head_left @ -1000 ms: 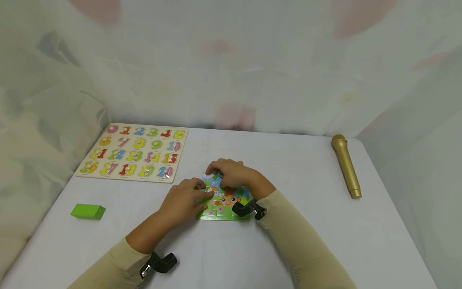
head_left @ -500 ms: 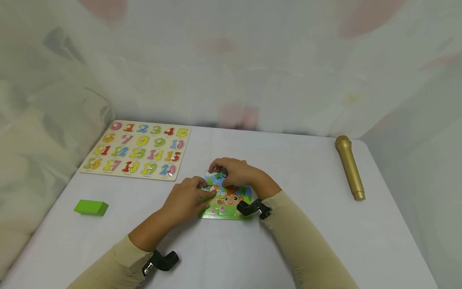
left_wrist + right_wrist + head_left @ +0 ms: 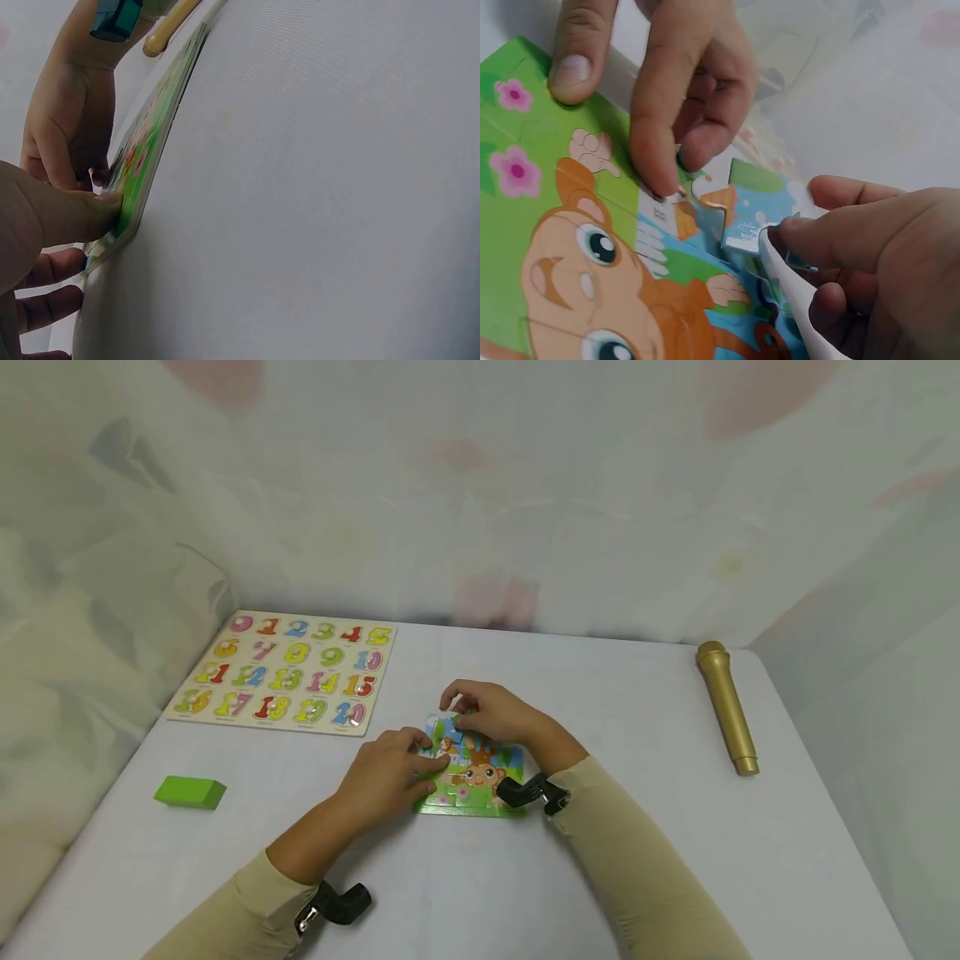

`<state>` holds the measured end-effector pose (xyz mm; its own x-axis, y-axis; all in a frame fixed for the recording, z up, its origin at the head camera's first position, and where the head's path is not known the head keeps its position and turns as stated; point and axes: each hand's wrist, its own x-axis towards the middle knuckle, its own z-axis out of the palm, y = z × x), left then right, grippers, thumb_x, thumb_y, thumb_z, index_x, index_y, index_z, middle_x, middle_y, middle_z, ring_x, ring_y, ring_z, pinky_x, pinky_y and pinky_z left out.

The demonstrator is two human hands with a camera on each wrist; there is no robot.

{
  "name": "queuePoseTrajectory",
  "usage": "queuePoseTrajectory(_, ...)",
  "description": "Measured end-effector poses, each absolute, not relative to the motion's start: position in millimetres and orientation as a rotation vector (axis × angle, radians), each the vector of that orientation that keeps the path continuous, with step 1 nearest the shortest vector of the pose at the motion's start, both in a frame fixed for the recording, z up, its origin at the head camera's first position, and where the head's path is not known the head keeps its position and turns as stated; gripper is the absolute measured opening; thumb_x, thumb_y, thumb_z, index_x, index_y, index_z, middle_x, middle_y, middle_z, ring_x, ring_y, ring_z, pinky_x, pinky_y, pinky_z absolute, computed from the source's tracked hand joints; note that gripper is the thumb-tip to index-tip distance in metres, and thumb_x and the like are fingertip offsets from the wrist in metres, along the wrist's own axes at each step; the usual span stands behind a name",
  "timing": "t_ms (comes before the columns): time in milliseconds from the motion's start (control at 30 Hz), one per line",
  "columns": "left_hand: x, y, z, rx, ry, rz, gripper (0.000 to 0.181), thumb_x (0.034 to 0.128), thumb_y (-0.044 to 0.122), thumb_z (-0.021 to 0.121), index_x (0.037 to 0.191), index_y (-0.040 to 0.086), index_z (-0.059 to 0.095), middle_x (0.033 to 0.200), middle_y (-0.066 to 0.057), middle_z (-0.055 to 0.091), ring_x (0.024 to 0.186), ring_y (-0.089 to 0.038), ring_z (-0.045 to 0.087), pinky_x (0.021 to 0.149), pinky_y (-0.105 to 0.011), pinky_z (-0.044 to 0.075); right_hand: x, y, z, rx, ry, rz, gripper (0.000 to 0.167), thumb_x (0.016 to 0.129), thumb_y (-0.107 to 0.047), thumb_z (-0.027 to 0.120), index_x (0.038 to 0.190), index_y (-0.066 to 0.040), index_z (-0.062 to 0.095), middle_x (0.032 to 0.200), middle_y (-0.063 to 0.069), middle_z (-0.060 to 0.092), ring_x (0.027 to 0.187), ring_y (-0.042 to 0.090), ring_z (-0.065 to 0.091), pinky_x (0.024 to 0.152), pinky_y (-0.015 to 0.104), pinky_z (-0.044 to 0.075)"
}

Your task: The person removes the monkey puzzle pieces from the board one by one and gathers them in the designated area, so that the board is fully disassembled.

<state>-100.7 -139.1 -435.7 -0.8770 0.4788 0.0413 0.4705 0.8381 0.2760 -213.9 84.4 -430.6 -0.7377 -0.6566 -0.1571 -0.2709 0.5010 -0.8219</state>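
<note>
A puzzle board with a monkey picture lies flat in front of the person. The left hand rests on its left side, thumb and fingertips on the surface; in the right wrist view the left fingers touch the picture near the monkey. At the board's top left, the right hand pinches a small puzzle piece between thumb and fingers. In the right wrist view, a blue piece sits raised and tilted beside the right thumb; how much of it the fingers hold is partly hidden.
A board of coloured numbers lies at the back left, a green block at the left. A gold microphone lies at the right. Cloth walls stand behind and at both sides of the white table.
The right hand has shifted slightly up and away over the board's top edge, uncovering more of the picture. The left hand stays in place on the board. The head view has shifted slightly.
</note>
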Motion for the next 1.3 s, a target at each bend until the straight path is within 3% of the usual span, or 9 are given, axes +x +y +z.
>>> queuePoseTrajectory(133, -101, -139, -437, 0.756, 2.970, 0.461, 0.042, 0.0882, 0.027, 0.090, 0.129, 0.028, 0.080, 0.126, -0.006, 0.065, 0.115, -0.030, 0.059, 0.092, -0.055, 0.049, -215, 89, -430, -0.704, 2.226, -1.237, 0.023, 0.105, -0.012, 0.068, 0.126, -0.021, 0.066, 0.104, 0.004, 0.070, 0.079, 0.021, 0.064, 0.064, 0.032, 0.054)
queuePoseTrajectory(233, -102, -140, -439, 0.747, 2.962, 0.498, 0.043, 0.0878, 0.028, 0.090, 0.129, 0.029, 0.080, 0.127, -0.004, 0.064, 0.116, -0.029, 0.058, 0.093, -0.056, 0.048, -216, 95, -428, -0.693, 2.189, -1.276, 0.024, 0.105, -0.011, 0.068, 0.129, -0.016, 0.066, 0.101, 0.006, 0.069, 0.076, 0.023, 0.062, 0.062, 0.033, 0.053)
queuePoseTrajectory(367, -103, -142, -444, 0.738, 2.969, 0.549, 0.043, 0.0875, 0.029, 0.089, 0.129, 0.029, 0.080, 0.126, -0.001, 0.063, 0.117, -0.028, 0.057, 0.096, -0.058, 0.046, -216, 106, -423, -0.686, 2.169, -1.303, 0.027, 0.103, -0.009, 0.067, 0.130, -0.011, 0.066, 0.101, 0.008, 0.069, 0.082, 0.027, 0.065, 0.071, 0.037, 0.056)
queuePoseTrajectory(533, -102, -143, -448, 0.681, 2.976, 0.604, 0.043, 0.0857, 0.026, 0.085, 0.128, 0.029, 0.078, 0.127, -0.001, 0.061, 0.120, -0.027, 0.055, 0.100, -0.060, 0.042, -217, 122, -416, -0.639, 2.200, -1.305, 0.024, 0.101, -0.006, 0.067, 0.124, -0.014, 0.067, 0.099, 0.007, 0.067, 0.088, 0.026, 0.060, 0.077, 0.038, 0.050)
queuePoseTrajectory(767, -97, -142, -455, 0.628, 2.988, 0.673, 0.041, 0.0866, 0.025, 0.081, 0.127, 0.027, 0.076, 0.131, -0.003, 0.058, 0.126, -0.031, 0.051, 0.103, -0.062, 0.036, -215, 145, -417, -0.584, 2.220, -1.273, 0.024, 0.100, -0.003, 0.068, 0.123, -0.010, 0.066, 0.096, 0.006, 0.063, 0.085, 0.022, 0.054, 0.074, 0.035, 0.044)
queuePoseTrajectory(967, -95, -142, -463, 0.624, 3.005, 0.751, 0.045, 0.0855, 0.028, 0.082, 0.130, 0.026, 0.076, 0.134, -0.005, 0.059, 0.130, -0.032, 0.050, 0.106, -0.063, 0.032, -211, 170, -421, -0.563, 2.262, -1.228, 0.026, 0.098, -0.006, 0.069, 0.123, -0.013, 0.066, 0.097, 0.006, 0.063, 0.085, 0.022, 0.053, 0.074, 0.036, 0.043)
queuePoseTrajectory(1300, -91, -137, -457, 0.491, 3.011, 0.814, 0.052, 0.0775, 0.032, 0.094, 0.125, 0.020, 0.078, 0.136, -0.005, 0.064, 0.132, -0.036, 0.053, 0.093, -0.060, 0.036, -210, 204, -422, -0.537, 2.334, -1.102, 0.026, 0.097, -0.005, 0.074, 0.121, -0.014, 0.068, 0.095, 0.005, 0.063, 0.088, 0.023, 0.056, 0.080, 0.039, 0.046)
